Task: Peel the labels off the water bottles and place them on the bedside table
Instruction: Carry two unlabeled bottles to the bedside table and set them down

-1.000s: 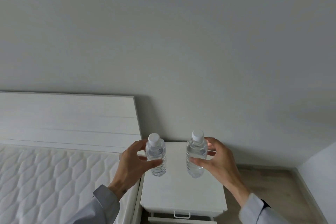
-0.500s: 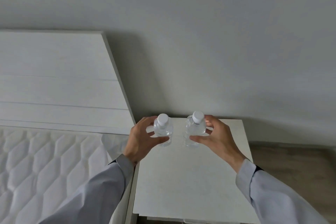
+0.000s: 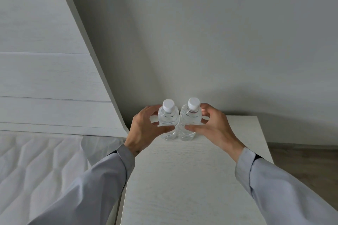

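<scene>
Two clear water bottles with white caps stand upright and side by side, touching, at the back of the white bedside table [image 3: 182, 179]. Neither shows a label. My left hand [image 3: 144, 131] grips the left bottle [image 3: 168, 120], thumb across its front and fingers behind. My right hand [image 3: 212, 128] grips the right bottle [image 3: 190, 120] the same way from the right side. Their bases rest on the tabletop close to the wall.
A white slatted headboard [image 3: 51, 78] rises to the left of the table, with a quilted white mattress [image 3: 36, 166] below it. A plain grey wall [image 3: 219, 42] stands right behind the bottles. Wooden floor [image 3: 301, 160] shows to the right of the table.
Both hands carried the bottles farther back over the table, brought them together and down onto the top. The camera has moved closer and tilted down.
</scene>
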